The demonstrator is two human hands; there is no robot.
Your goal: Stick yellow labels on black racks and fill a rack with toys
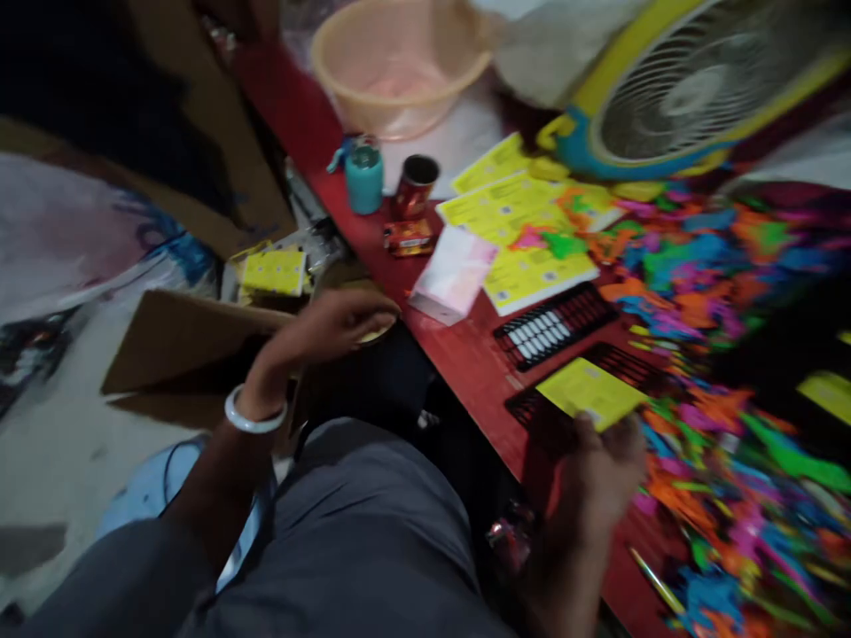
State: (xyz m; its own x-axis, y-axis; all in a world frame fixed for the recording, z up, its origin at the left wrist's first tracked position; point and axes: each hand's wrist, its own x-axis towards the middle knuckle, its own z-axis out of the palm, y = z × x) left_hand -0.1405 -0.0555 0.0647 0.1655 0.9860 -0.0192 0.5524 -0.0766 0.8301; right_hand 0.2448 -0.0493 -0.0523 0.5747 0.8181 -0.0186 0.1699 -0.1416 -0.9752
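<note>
A flat yellow printed card (pixel 591 387) is pinched at its lower edge by my right hand (pixel 608 461). The card hovers over a black slotted tray (pixel 644 363) on the red table. Beyond it lies a second black tray (pixel 558 328), with white pieces in some of its slots. My left hand (pixel 332 323), with a pale bracelet above the wrist, is off the table's near edge beside an open cardboard box (pixel 192 346). Motion smears its fingers, and a pale yellowish thing shows just beneath them; whether they grip it I cannot make out.
Bright multicoloured soft pieces (pixel 705 257) cover the right of the red table (pixel 458 372). Yellow printed sheets (pixel 511 208), a white-pink box (pixel 456 270), a teal bottle (pixel 364 182), a dark red can (pixel 416 182), a basin (pixel 399 97) and a yellow-blue fan (pixel 691 97) stand behind.
</note>
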